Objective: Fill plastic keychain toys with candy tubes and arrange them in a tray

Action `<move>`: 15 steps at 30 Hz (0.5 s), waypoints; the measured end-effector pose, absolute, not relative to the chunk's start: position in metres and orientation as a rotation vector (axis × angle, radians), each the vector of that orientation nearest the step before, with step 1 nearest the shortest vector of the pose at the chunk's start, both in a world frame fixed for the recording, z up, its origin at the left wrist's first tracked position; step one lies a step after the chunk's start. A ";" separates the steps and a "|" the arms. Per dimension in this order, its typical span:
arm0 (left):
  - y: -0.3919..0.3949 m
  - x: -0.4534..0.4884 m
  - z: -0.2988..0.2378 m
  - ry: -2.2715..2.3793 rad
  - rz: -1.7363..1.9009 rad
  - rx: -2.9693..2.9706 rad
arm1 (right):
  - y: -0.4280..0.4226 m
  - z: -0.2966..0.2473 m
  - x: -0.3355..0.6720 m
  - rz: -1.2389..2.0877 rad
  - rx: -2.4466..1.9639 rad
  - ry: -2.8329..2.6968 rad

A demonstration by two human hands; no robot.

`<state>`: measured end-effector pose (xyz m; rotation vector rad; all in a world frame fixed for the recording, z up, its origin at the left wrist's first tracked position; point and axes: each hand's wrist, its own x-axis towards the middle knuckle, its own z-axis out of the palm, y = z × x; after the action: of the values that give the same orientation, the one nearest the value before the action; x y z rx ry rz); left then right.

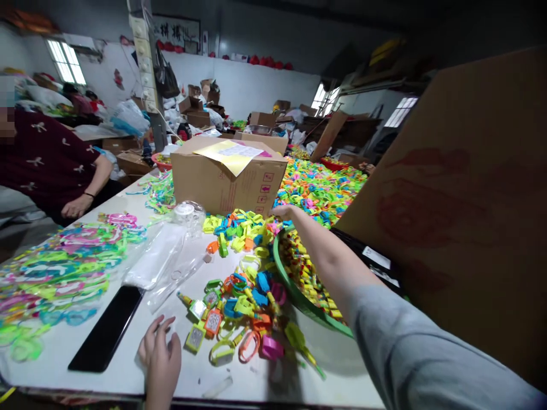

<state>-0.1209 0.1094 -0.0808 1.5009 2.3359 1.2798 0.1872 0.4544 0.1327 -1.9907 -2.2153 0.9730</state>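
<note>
My left hand (160, 356) rests on the white table (128, 381) near its front edge, fingers loosely spread and holding nothing, beside a black phone (106, 327). Just right of it lies a heap of small colourful plastic toy watches (243, 307). My right arm in a grey sleeve reaches far forward over a green basin (294, 290) of yellow and red pieces. My right hand (284, 212) is at the far pile of bright plastic pieces (239, 228) beside a cardboard box (226, 176); its fingers are hidden behind the hand.
A large cardboard sheet (461, 210) stands at the right. Clear plastic bags (166, 256) and bunches of neon straps (60, 273) lie at the left. A seated person in a dark red top (47, 165) is at the far left. More coloured pieces (320, 188) cover the table behind.
</note>
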 end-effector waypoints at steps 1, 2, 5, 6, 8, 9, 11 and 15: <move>0.109 -0.121 -0.077 2.327 1.331 1.467 | 0.447 0.143 0.187 0.959 -1.934 -2.221; 0.108 -0.120 -0.071 2.337 1.393 1.419 | 0.437 0.154 0.188 0.943 -1.863 -2.237; 0.103 -0.108 -0.034 2.405 1.660 1.204 | 0.388 0.186 0.186 0.905 -1.546 -2.359; 0.100 -0.099 -0.015 2.372 1.760 1.125 | 0.365 0.194 0.184 0.899 -1.403 -2.416; 0.093 -0.077 0.029 2.051 1.923 0.997 | 0.308 0.203 0.175 0.879 -1.092 -2.530; 0.090 -0.064 0.053 1.793 1.911 0.903 | 0.277 0.204 0.169 0.853 -0.931 -2.575; 0.085 -0.040 0.094 1.216 1.698 0.701 | 0.213 0.201 0.156 0.768 -0.631 -2.656; 0.079 -0.009 0.135 0.721 1.312 0.395 | 0.112 0.180 0.141 0.540 -0.403 -2.688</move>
<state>-0.0094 0.0792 0.1350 0.3947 0.7214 1.3121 0.1414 0.1123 0.1802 -0.4029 -2.6883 0.5396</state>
